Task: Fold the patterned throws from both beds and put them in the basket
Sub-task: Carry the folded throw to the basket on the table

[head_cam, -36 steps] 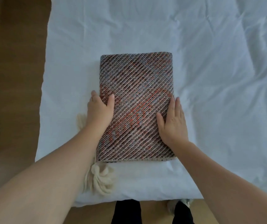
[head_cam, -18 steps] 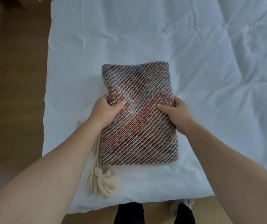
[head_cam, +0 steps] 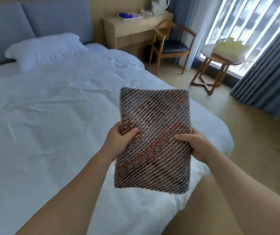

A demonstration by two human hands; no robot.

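Nothing readable anywhere tbh. The throw (head_cam: 154, 136) is just woven pattern, and whatever's on the desk (head_cam: 136, 26) is too blurry to make out any print

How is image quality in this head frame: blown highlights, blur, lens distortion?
Head view: window blown out, backlighting the round table; wide-angle distortion bows the bed; right margin smeared; throw, left hand and right hand fairly sharp.
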